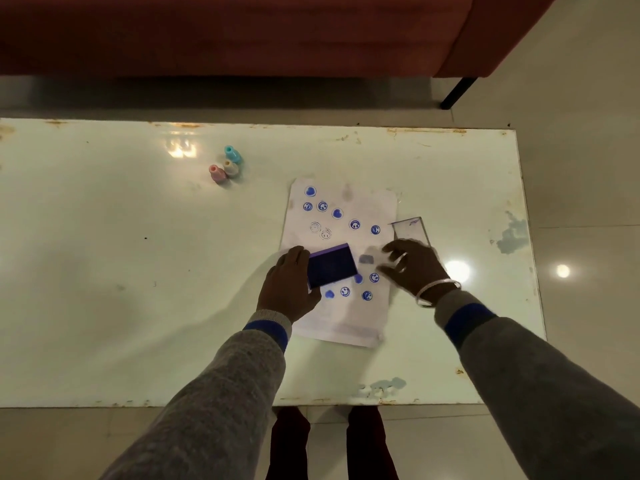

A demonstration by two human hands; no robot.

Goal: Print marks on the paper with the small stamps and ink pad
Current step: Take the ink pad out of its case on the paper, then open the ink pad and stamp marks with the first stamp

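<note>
Plainly the left hand [289,289] is there to anchor things: its fingers grip the left end of the ink pad [330,266], which lies open and dark blue on the paper [346,317], probably so the pad cannot skid when a stamp is pressed into it. The paper sits on the right half of the table [104,271], about midway between the near and far edges, and already carries many blue marks [354,224], hearts and smiling faces, above and below the pad.

The right hand [415,268] is blurred, its fingers spread and apart, held over the paper's right edge and holding nothing I can make out. A grey smudge [365,259] just beyond its fingertips is too blurred to name. Under and behind that hand lies the pad's clear lid [410,228], set off the paper towards the table's right edge, out of the printing area.

The three small stamps [225,166] stand upright in a tight cluster near the far edge, well apart from both hands, so by my judgement the next print needs a reach across for one
</note>
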